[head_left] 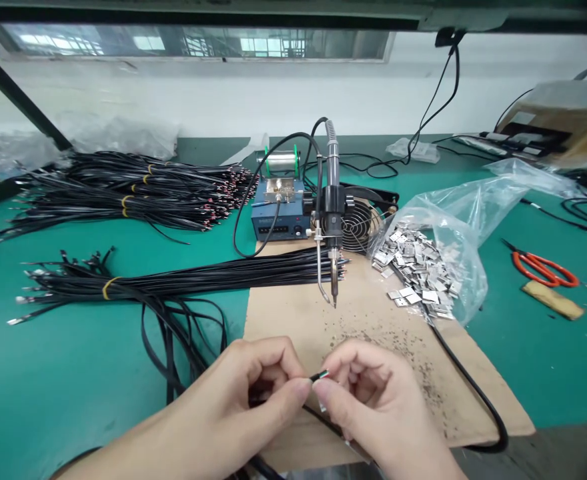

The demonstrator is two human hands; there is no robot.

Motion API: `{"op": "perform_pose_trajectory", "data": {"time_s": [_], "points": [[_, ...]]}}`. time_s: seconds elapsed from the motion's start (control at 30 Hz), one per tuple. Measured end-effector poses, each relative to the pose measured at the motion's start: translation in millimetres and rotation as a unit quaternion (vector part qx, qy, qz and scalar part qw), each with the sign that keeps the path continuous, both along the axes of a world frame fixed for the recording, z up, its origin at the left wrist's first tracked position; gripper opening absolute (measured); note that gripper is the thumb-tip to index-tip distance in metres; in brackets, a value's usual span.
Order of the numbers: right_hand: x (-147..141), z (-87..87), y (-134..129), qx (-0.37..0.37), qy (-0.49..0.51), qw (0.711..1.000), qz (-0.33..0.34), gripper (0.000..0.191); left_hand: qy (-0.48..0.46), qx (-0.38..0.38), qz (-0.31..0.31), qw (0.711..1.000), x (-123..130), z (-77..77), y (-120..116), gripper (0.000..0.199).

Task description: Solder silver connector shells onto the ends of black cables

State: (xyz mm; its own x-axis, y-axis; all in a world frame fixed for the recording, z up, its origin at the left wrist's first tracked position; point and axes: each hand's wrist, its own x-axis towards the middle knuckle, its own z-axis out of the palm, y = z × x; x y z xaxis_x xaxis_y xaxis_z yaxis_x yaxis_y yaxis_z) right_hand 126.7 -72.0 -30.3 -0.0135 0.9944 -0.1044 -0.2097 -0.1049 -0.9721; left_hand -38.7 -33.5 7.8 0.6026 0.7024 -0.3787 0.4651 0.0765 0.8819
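My left hand [258, 393] pinches a black cable [315, 378] between thumb and forefinger, close to its stripped end. Thin coloured wires [324, 374], green and red among them, stick out there. My right hand [373, 393] is closed, its thumb and forefinger meeting at those wire ends. A small silvery piece [322, 405] peeks out below the right thumb, mostly hidden, so its kind is unclear. Above the hands, a soldering iron [333, 220] hangs tip down in a stand, with a thin feed tube beside it.
Black cables [198, 273] lie bundled at left, with a larger pile [138, 190] behind. A blue feeder box [279, 217] carries a solder spool [282, 160]. Metal connector shells [418, 260] spill from a plastic bag. Orange-handled scissors [543, 267] and a yellow sponge [553, 300] lie right. Brown board [283, 313] is spattered.
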Motion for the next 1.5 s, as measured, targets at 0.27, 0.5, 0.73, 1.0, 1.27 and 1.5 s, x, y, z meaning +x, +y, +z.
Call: {"op": "perform_pose_trajectory", "data": {"time_s": [0.27,0.5,0.73,1.0,1.27,1.5], "points": [[-14.3,14.2,-5.6,-0.032,0.035,0.995,-0.086,0.026,-0.104,-0.071,0.013,0.992,3.5,-2.9,0.2,0.03],[-8.9,14.3,-3.9,-0.048,0.015,0.995,-0.083,0.019,-0.073,-0.041,0.021,0.996,5.6,1.3,1.4,0.028],[6.2,8.0,4.8,-0.028,-0.036,0.999,0.025,0.016,0.055,0.118,-0.028,0.991,9.1,10.6,3.8,0.028],[6.8,11.5,3.8,-0.016,-0.018,1.0,0.02,0.022,0.091,0.126,-0.034,0.987,10.4,15.7,2.5,0.028],[-19.3,17.0,-3.2,-0.041,0.033,0.99,-0.128,0.029,-0.111,-0.048,0.045,0.992,11.6,5.0,2.9,0.031],[-22.8,12.3,-3.5,-0.012,0.026,0.985,-0.172,0.023,-0.136,-0.046,0.058,0.988,13.6,4.6,2.7,0.03]]}}
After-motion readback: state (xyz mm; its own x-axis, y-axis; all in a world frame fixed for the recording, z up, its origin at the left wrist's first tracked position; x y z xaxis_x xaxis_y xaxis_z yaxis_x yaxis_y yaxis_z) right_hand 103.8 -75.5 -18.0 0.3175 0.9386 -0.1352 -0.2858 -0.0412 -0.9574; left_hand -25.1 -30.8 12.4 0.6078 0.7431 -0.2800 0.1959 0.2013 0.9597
